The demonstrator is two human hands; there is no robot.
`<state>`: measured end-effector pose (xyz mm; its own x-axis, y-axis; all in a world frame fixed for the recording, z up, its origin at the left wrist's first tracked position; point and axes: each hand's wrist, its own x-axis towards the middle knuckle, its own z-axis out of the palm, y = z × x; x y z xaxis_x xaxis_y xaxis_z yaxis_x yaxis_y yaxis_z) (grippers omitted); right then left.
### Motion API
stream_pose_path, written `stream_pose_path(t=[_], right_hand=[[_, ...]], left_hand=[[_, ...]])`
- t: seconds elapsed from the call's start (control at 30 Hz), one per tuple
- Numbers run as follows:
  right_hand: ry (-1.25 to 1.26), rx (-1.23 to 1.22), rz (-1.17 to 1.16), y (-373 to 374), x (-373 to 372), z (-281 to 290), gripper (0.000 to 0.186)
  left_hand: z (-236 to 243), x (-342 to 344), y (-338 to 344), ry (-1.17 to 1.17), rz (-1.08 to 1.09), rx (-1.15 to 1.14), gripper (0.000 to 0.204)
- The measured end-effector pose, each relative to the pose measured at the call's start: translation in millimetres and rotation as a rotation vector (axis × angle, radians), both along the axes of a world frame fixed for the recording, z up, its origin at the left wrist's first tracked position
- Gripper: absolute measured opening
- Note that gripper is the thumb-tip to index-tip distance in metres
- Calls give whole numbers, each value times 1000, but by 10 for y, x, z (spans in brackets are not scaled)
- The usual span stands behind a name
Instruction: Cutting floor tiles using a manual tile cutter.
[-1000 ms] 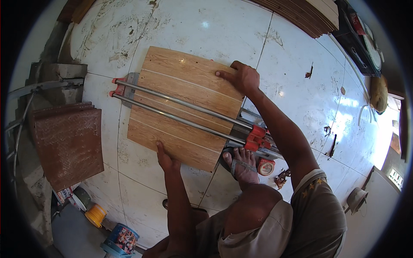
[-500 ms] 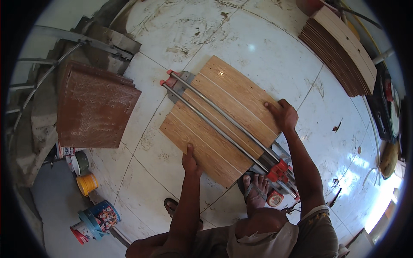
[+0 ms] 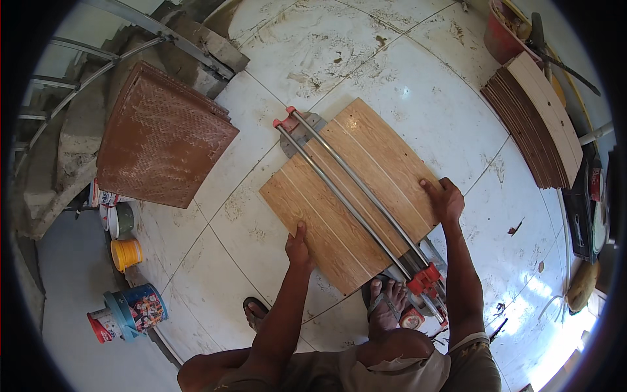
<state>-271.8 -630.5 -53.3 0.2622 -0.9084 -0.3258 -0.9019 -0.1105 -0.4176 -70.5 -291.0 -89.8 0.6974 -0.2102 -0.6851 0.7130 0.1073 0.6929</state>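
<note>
A wood-patterned floor tile [image 3: 326,238] with pale lines lies on a manual tile cutter, under its two steel rails [image 3: 356,196]. My left hand [image 3: 300,249] grips the near left edge, thumb on top and the other fingers hidden beneath. On the opposite edge, at the right, my right hand [image 3: 447,199] has hold of the same tile. The cutter's red carriage [image 3: 424,279] sits at the near end of the rails, by my foot [image 3: 384,307]. A red end bracket [image 3: 285,119] holds the rails at the far end.
Brown-backed tiles [image 3: 166,140] are stacked at the left beside concrete steps and a metal railing. More tiles [image 3: 532,127] lean at the far right, near a red tub [image 3: 504,32]. Buckets [image 3: 149,307] and a yellow container [image 3: 125,253] stand lower left. A red tape roll [image 3: 411,319] lies by my foot.
The whole view has shifted and turned slightly, so the scene sits differently in the picture. Both hands keep their hold on the tile, and the carriage stays at the near end.
</note>
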Motion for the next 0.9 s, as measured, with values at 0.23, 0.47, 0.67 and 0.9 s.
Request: stream_pose_path(t=[0.23,0.47,0.67,0.9], right_hand=[[14,-4,1,3,-4,-11,77],[11,3,-1,9,-2,0,79],[18,7,0,7,1,-6,80],[17,-4,-6,9,-5,-27,78]], left_hand=[[-42,6,21,-1,14,5,60],[-51,9,26,-9,-2,-19,60],[-74,15,31,-38,-9,18,58],[-17,14,25,-16,-21,30,58]])
